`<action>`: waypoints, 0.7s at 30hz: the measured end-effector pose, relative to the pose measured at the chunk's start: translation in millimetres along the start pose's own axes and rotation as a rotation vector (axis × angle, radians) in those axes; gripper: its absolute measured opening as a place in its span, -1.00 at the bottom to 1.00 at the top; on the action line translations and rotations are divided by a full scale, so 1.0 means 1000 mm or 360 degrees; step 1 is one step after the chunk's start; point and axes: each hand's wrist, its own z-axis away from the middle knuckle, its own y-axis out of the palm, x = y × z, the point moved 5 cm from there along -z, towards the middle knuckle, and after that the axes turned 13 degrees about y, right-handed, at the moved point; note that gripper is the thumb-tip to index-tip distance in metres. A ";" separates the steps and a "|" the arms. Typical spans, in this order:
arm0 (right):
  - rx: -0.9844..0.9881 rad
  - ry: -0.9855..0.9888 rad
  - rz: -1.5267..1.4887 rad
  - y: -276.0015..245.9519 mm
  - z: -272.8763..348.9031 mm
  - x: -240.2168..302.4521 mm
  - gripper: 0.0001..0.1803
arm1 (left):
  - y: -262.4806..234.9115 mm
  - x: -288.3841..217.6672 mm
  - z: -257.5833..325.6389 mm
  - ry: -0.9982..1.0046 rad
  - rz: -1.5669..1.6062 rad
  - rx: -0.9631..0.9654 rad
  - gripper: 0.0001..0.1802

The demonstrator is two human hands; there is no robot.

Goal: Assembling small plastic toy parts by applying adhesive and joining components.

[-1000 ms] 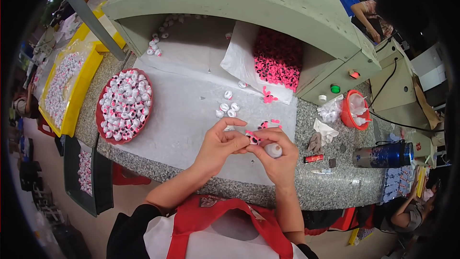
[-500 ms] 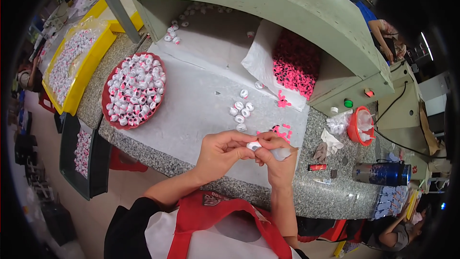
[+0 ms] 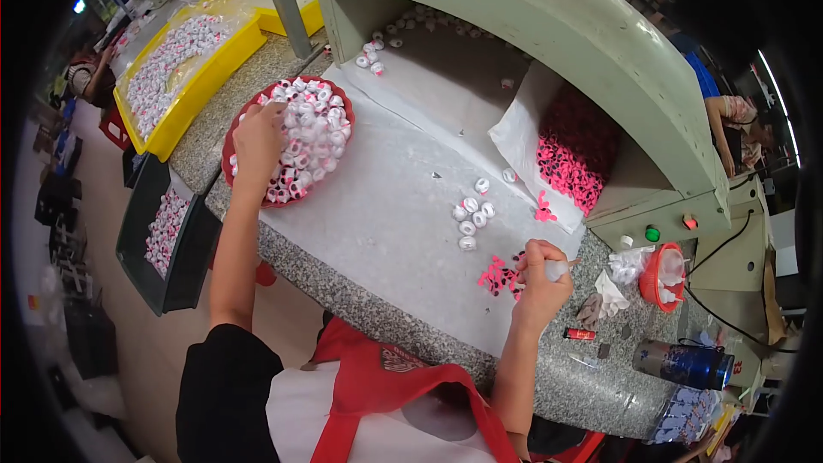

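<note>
My left hand (image 3: 258, 144) is over the left side of a red bowl (image 3: 345, 147) heaped with small white rounded pieces (image 3: 319, 133) that carry pink and black marks. Its fingertips are hidden among or above the pieces, so whether they pinch one does not show. On the right, my right hand (image 3: 540, 287) is closed around a small translucent squeeze bottle (image 3: 556, 270), its thin tip pointing right. Just left of that hand lies a scatter of flat pink and black bits (image 3: 495, 276). A loose group of white pieces (image 3: 468, 227) sits on the white sheet farther back.
A grey-green metal hood (image 3: 514, 0) arches over the bench, with a pile of pink bits (image 3: 573, 173) under it. Yellow trays (image 3: 201, 77) and a dark green bin (image 3: 204, 249) stand left. An orange cup (image 3: 649, 279) and a blue flask (image 3: 686, 363) are right.
My hands were together holding a white piece at the front of the sheet. The left has moved away to the bowl; the right has shifted right, still with the bottle. The view has turned slightly.
</note>
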 end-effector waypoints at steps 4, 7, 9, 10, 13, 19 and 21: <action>-0.0046 0.0086 0.0074 -0.015 -0.001 -0.009 -0.88 | 0.006 -0.103 -0.015 0.0017 0.0463 -0.0143 -0.72; 0.0087 0.0064 0.0136 -0.001 0.014 0.000 -0.83 | 0.069 -0.209 0.005 0.0496 0.1347 0.0374 -0.75; 0.0126 -0.0001 0.0182 -0.006 0.019 0.008 -0.79 | 0.103 -0.256 0.021 0.0623 0.1184 0.0743 -0.70; 0.0086 -0.0039 0.0222 -0.015 0.023 0.013 -0.76 | 0.105 -0.259 0.023 0.0631 0.1197 0.0738 -0.70; 0.0014 -0.0027 0.0349 -0.048 0.029 0.024 -0.64 | 0.065 -0.272 0.016 0.0307 0.2099 0.1047 -0.68; 0.0249 0.0007 0.0012 -0.041 0.064 0.072 -0.55 | -0.040 -0.275 0.047 0.0113 0.3236 0.0771 -0.66; 0.0250 -0.0024 0.0041 -0.048 0.070 0.066 -0.63 | -0.045 -0.278 0.059 -0.0125 0.3183 0.0789 -0.65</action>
